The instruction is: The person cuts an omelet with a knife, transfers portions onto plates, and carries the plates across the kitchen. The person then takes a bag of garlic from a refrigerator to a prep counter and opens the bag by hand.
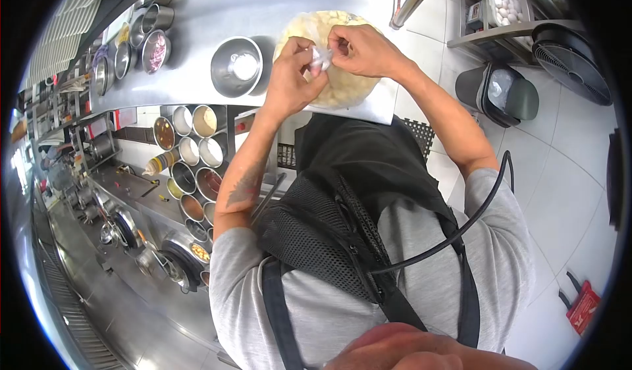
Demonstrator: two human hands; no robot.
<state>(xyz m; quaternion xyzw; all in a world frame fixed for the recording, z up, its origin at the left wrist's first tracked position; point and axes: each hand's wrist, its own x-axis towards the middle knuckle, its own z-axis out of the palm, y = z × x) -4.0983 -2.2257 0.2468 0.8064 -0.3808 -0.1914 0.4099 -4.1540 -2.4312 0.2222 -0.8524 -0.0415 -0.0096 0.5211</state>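
A large clear plastic bag (pixel 345 88) full of pale yellow chunks sits at the counter's edge in front of my body. Its bunched, whitish neck sticks up between my hands. My left hand (pixel 291 75) has its thumb and fingers closed around that neck from the left. On the other side, the fingers of my right hand (pixel 362 51) pinch the bag's gathered plastic. The exact fingertip contact is partly hidden. Just left of the bag stands a round steel bowl (pixel 221 70), with a bright reflection inside.
The steel counter (pixel 187 37) carries several metal bowls on the left, one holding purple-white slices (pixel 157 52). Below are several round containers (pixel 189 151) of sauces and powders. On the right are a bin (pixel 484 93), a black fan (pixel 571 67) and a tray of eggs (pixel 505 2).
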